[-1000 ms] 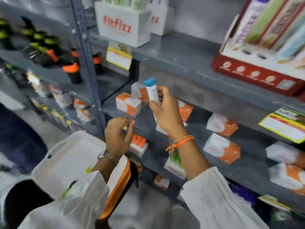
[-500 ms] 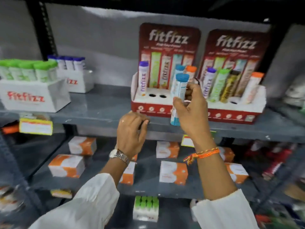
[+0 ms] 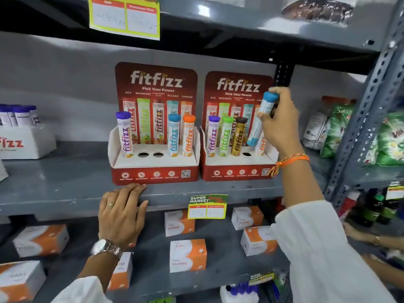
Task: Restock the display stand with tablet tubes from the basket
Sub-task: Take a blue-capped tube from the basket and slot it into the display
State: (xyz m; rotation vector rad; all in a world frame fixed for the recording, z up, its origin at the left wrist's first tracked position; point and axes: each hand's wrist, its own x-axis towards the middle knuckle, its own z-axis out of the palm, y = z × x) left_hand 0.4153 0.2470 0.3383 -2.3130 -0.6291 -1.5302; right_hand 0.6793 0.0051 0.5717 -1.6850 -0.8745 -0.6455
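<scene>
Two red fitfizz display stands sit side by side on the grey shelf. The left stand [image 3: 153, 165] holds purple, blue and orange tubes, with two empty holes [image 3: 150, 154] between them. The right stand [image 3: 236, 165] holds purple, green, brown and orange tubes, with one empty hole [image 3: 246, 154]. My right hand [image 3: 279, 125] grips a blue-capped tablet tube [image 3: 261, 119], tilted, its lower end just above that empty hole. My left hand [image 3: 121, 213] rests flat on the shelf's front edge [image 3: 54, 204] below the left stand, holding nothing. The basket is out of view.
A white fitfizz box [image 3: 24, 141] with purple-capped tubes stands at the far left. Orange-and-white vizinc cartons [image 3: 188, 255] lie on the shelf below. Green packets [image 3: 341, 132] fill the right bay behind a slotted upright [image 3: 369, 101]. Another person's hand [image 3: 358, 234] reaches in at lower right.
My right hand has carried the blue-capped tube rightward, from the left stand to over the right stand's empty hole. My left hand has flattened onto the shelf edge. The view has tilted upward.
</scene>
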